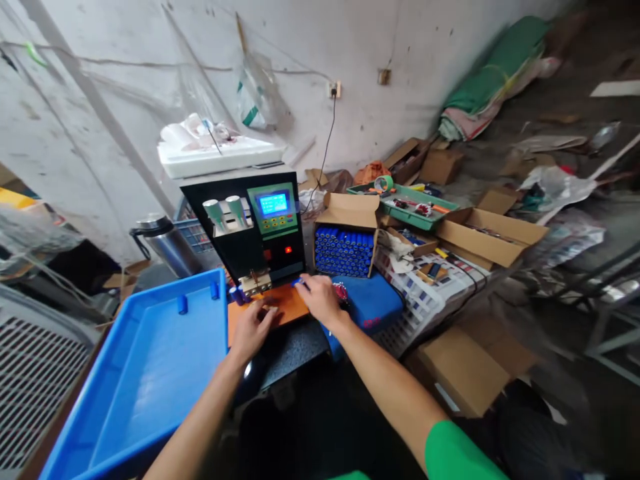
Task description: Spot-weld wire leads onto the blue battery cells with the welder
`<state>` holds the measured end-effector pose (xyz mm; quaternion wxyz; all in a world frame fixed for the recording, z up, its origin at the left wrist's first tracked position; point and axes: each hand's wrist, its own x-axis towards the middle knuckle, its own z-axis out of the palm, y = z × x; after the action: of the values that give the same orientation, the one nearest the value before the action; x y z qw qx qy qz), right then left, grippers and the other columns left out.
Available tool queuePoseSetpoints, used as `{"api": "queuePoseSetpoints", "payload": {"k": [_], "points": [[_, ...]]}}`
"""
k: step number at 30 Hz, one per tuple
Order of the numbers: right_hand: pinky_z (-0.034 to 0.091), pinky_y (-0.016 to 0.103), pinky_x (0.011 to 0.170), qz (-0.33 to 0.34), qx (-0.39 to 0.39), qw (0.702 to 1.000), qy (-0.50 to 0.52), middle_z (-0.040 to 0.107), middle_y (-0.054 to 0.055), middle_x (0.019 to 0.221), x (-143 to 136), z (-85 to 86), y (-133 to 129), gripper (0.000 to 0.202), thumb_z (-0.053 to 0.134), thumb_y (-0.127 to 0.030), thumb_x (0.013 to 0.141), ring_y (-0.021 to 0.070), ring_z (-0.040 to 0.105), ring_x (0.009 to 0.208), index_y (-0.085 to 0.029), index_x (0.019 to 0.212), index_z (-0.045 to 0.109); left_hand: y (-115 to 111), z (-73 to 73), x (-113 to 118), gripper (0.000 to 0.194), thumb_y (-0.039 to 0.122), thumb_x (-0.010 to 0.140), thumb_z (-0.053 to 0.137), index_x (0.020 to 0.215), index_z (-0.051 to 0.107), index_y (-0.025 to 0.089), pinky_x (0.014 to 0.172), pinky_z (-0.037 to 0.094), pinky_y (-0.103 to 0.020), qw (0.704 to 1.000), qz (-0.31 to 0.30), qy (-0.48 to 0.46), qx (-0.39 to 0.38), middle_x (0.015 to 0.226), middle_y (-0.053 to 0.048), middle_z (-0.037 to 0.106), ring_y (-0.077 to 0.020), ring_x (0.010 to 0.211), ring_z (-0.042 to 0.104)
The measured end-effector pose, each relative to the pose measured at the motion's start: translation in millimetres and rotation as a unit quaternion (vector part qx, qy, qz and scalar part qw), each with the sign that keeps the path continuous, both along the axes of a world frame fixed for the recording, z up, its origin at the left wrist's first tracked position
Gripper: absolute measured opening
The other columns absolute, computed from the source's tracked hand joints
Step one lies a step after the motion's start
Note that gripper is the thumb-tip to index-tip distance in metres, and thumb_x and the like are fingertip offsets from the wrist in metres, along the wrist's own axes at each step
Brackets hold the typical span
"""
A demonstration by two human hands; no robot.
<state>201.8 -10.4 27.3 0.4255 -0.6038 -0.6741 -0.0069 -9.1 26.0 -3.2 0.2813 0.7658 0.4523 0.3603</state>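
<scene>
My right hand (320,297) is closed around a small blue cylindrical battery cell (299,283), whose end shows at the fingertips over the orange board (291,304). My left hand (254,327) rests at the board's left part with thumb and fingers slightly apart, and I see nothing between them. Just beyond it are the metal electrodes (256,285) of a black spot welding machine (240,250) with a lit blue display (274,205). Blue cells (237,295) stand beside the electrodes, left of my fingers.
A blue tray (150,373) at left holds two cells (183,305). Behind my right hand, an open carton (349,208) is packed with blue cells (345,252). A blue cushion-like item (375,303), a green tray (407,208) and cardboard boxes (465,363) lie right. A steel flask (167,243) stands behind the tray.
</scene>
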Motion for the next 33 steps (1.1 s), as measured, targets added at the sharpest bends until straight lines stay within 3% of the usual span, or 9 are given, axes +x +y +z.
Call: {"api": "queuePoseSetpoints", "payload": {"k": [4, 8, 17, 24, 33], "points": [[0.045, 0.039, 0.095, -0.135, 0.106, 0.985, 0.035, 0.072, 0.014, 0.108, 68, 7.9, 11, 0.036, 0.046, -0.037, 0.102, 0.0259, 0.065, 0.103, -0.015, 0.120, 0.069, 0, 1.7, 0, 0.045, 0.056, 0.086, 0.056, 0.108, 0.067, 0.017, 0.080, 0.057, -0.037, 1.000, -0.005, 0.002, -0.008, 0.099, -0.009, 0.075, -0.0243, 0.086, 0.071], [0.041, 0.040, 0.100, -0.172, 0.140, 0.975, -0.015, 0.071, 0.017, 0.114, 111, 19.5, 35, 0.038, 0.046, -0.036, 0.102, 0.0264, 0.063, 0.110, -0.011, 0.123, 0.067, 1, 0.5, 0, 0.042, 0.055, 0.086, 0.056, 0.106, 0.069, 0.019, 0.081, 0.057, -0.037, 1.000, 0.006, 0.030, 0.006, 0.099, -0.008, 0.076, -0.0253, 0.089, 0.072], [0.032, 0.048, 0.106, -0.174, 0.044, 0.978, -0.108, 0.069, 0.018, 0.121, 129, 16.3, 86, 0.032, 0.051, -0.026, 0.098, 0.0316, 0.054, 0.117, -0.011, 0.123, 0.066, 1, 0.4, -2, 0.040, 0.053, 0.086, 0.055, 0.105, 0.069, 0.021, 0.082, 0.055, -0.038, 0.999, 0.000, 0.037, 0.014, 0.101, -0.007, 0.076, -0.0262, 0.091, 0.072], [0.034, 0.048, 0.103, -0.150, -0.011, 0.980, -0.132, 0.066, 0.020, 0.125, 147, 20.5, 85, 0.044, 0.046, -0.037, 0.100, 0.0337, 0.053, 0.116, -0.009, 0.129, 0.063, -3, 3.3, 4, 0.037, 0.050, 0.086, 0.056, 0.105, 0.068, 0.020, 0.080, 0.055, -0.036, 0.999, -0.006, 0.041, 0.006, 0.098, -0.006, 0.076, -0.0245, 0.089, 0.071], [0.036, 0.048, 0.104, -0.157, -0.017, 0.983, -0.098, 0.067, 0.021, 0.120, 149, 26.2, 84, 0.042, 0.044, -0.033, 0.099, 0.0337, 0.055, 0.114, -0.007, 0.125, 0.066, -5, 3.8, 7, 0.039, 0.050, 0.085, 0.057, 0.104, 0.069, 0.019, 0.078, 0.055, -0.035, 1.000, -0.006, 0.028, -0.010, 0.098, -0.007, 0.075, -0.0233, 0.086, 0.071]]}}
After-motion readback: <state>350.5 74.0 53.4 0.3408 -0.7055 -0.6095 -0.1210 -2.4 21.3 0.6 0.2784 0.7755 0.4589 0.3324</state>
